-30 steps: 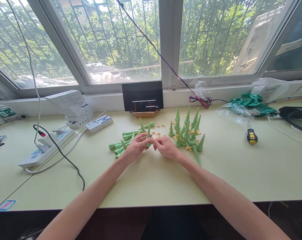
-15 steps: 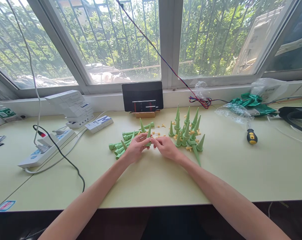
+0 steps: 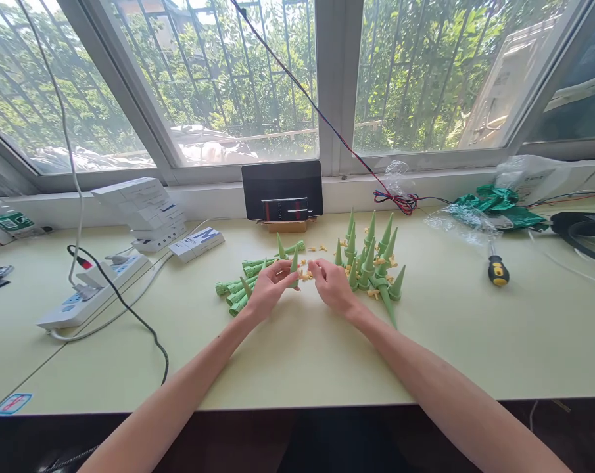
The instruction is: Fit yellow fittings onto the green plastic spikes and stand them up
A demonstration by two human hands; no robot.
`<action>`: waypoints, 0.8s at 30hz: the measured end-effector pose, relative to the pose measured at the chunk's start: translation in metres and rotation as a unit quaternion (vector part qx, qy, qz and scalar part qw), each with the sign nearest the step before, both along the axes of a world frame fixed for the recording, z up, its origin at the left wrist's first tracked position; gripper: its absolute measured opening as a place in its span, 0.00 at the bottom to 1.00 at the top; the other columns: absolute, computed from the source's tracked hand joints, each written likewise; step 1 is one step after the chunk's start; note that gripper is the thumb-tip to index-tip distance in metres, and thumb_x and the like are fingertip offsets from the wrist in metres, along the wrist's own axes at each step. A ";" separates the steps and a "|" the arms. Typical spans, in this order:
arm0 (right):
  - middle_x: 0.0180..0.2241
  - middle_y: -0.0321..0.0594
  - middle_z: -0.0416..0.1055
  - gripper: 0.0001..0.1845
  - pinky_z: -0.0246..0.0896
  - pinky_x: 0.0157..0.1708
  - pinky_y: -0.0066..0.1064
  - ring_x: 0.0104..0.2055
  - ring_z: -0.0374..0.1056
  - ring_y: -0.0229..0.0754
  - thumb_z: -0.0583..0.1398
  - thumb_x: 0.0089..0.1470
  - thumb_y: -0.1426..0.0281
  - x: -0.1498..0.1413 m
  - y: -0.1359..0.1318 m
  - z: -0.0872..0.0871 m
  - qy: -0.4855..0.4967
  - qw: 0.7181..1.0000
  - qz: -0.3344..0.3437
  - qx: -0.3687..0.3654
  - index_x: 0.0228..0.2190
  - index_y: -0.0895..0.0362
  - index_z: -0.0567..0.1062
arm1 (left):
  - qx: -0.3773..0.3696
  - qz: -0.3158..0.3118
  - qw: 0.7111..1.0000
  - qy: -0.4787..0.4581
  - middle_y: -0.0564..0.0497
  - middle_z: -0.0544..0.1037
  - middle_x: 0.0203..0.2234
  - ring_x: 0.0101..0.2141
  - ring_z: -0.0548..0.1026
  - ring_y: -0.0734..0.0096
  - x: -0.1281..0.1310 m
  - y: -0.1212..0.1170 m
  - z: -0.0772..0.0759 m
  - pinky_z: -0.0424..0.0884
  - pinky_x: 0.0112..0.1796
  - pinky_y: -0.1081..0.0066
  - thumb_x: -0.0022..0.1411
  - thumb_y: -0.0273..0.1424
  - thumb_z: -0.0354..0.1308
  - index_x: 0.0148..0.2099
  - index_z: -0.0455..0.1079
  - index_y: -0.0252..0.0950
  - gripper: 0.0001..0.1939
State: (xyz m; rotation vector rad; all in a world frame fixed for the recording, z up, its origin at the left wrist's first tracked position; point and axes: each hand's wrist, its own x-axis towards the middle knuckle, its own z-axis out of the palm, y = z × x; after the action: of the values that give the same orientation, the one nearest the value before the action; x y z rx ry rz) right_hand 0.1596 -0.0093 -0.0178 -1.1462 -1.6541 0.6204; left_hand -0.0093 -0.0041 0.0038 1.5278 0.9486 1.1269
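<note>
My left hand [image 3: 270,288] is closed around a green plant watering spike [image 3: 294,261], whose pointed end stands upward. My right hand [image 3: 333,284] is a short way to the right, its fingers curled together beside small yellow valve pieces [image 3: 307,275]. Whatever sits between those fingertips is too small or hidden to make out. Behind and left of my left hand lie several green ribbed tubes [image 3: 237,295], with a few cones among them. To the right of my right hand, several green spikes with yellow valves [image 3: 365,266] stand in a cluster, one lying with its tip toward me.
A dark tablet [image 3: 281,187] with a phone [image 3: 285,209] before it leans near the window. White boxes [image 3: 146,213] and a power strip [image 3: 97,292] with cables are on the left. To the right are a screwdriver [image 3: 498,270] and green plastic packaging [image 3: 494,203].
My right hand has drawn away from the spike, slightly to the right and up, leaving a gap between the hands. My left hand still holds the spike in nearly the same place.
</note>
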 end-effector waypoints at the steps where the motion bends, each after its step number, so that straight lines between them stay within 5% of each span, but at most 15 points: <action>1: 0.17 0.31 0.57 0.21 0.45 0.24 0.28 0.20 0.51 0.35 0.47 0.65 0.55 0.000 -0.001 0.002 0.013 1.000 -0.004 0.003 0.28 0.55 0.67 | 0.010 -0.001 1.000 0.011 0.46 0.77 0.37 0.37 0.74 0.63 0.000 0.000 0.000 0.76 0.35 0.63 0.55 0.39 0.65 0.42 0.74 0.36 0.15; 9: 0.20 0.30 0.62 0.17 0.54 0.26 0.26 0.21 0.57 0.34 0.53 0.62 0.57 0.001 -0.010 0.012 0.039 0.998 -0.013 0.044 0.40 0.56 0.73 | 0.112 -0.002 0.985 0.132 0.47 0.78 0.36 0.37 0.76 0.65 0.001 0.001 -0.009 0.76 0.36 0.66 0.59 0.42 0.61 0.42 0.75 0.37 0.15; 20: 0.23 0.33 0.66 0.13 0.54 0.26 0.25 0.23 0.57 0.33 0.54 0.62 0.62 0.000 -0.010 0.012 -0.006 0.997 0.000 0.079 0.30 0.57 0.71 | 0.143 -0.046 0.976 0.158 0.47 0.79 0.38 0.39 0.76 0.65 0.002 -0.001 -0.012 0.75 0.40 0.66 0.58 0.39 0.62 0.42 0.76 0.36 0.13; 24: 0.22 0.32 0.62 0.14 0.52 0.26 0.25 0.22 0.55 0.33 0.52 0.62 0.63 0.002 -0.011 0.013 -0.014 0.994 -0.021 0.102 0.29 0.57 0.70 | 0.144 -0.004 0.977 0.156 0.47 0.79 0.37 0.39 0.76 0.65 0.001 -0.001 -0.010 0.74 0.38 0.68 0.62 0.40 0.58 0.43 0.75 0.37 0.13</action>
State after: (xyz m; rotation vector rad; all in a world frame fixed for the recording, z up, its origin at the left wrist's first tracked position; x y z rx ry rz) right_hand 0.1612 -0.0205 -0.0052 -1.0413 -1.6709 0.4001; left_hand -0.0083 -0.0053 -0.0065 1.9860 1.0158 1.0729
